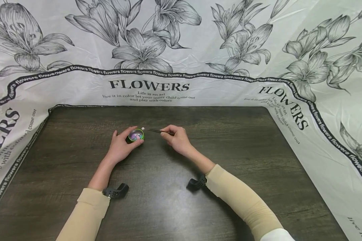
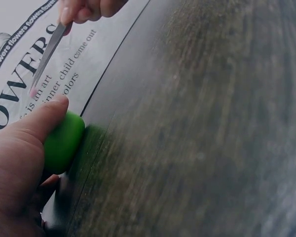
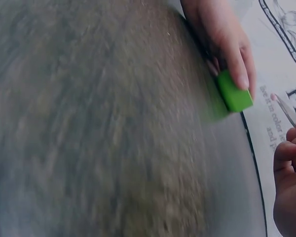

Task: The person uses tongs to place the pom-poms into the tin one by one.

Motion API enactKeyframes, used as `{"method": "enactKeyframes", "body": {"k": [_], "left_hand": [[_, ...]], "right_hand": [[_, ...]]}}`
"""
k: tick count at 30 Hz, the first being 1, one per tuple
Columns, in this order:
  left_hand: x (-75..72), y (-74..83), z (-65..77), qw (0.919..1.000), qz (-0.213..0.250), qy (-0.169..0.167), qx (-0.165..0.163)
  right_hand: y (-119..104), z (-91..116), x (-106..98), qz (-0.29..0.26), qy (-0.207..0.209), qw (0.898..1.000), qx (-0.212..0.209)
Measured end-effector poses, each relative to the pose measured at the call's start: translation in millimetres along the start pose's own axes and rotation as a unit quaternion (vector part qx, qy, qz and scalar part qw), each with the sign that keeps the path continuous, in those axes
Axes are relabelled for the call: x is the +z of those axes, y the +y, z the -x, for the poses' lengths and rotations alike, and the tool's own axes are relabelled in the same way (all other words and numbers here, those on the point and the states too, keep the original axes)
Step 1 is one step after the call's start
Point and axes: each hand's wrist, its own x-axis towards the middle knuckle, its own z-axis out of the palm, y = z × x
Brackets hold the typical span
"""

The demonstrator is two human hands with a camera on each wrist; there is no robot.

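Observation:
My left hand [image 1: 122, 144] grips a small green-rimmed cup [image 1: 129, 137] from its left side, thumb and fingers around the wall. Several pink, purple and blue bits [image 1: 136, 136] lie inside it. In the left wrist view the green cup [image 2: 64, 145] shows its outer wall under the thumb. My right hand [image 1: 178, 139] pinches dark tweezers [image 1: 153, 130] that point left. A tiny pale pink bead [image 1: 143, 128] sits at their tips, just above the cup's far right rim; the right wrist view also shows this bead [image 3: 273, 97] apart from the cup.
The cup is over a dark wood-grain table [image 1: 229, 150]. Behind and along the sides hangs a white cloth [image 1: 214, 92] printed with flowers and lettering. A black strap [image 1: 116, 191] is at the left wrist, another strap [image 1: 196, 183] at the right.

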Motion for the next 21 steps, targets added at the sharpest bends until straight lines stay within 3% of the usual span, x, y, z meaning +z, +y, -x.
{"method": "enactKeyframes", "body": {"k": [9, 21], "left_hand": [[0.3, 0.3, -1.3, 1.0, 0.003, 0.001, -0.004], [-0.4, -0.9, 1.2, 1.0, 0.005, 0.001, 0.002]], "right_hand": [[-3, -3, 17, 0.002, -0.007, 1.0, -0.004], [-2, -3, 24, 0.033, -0.013, 0.999, -0.003]]}}
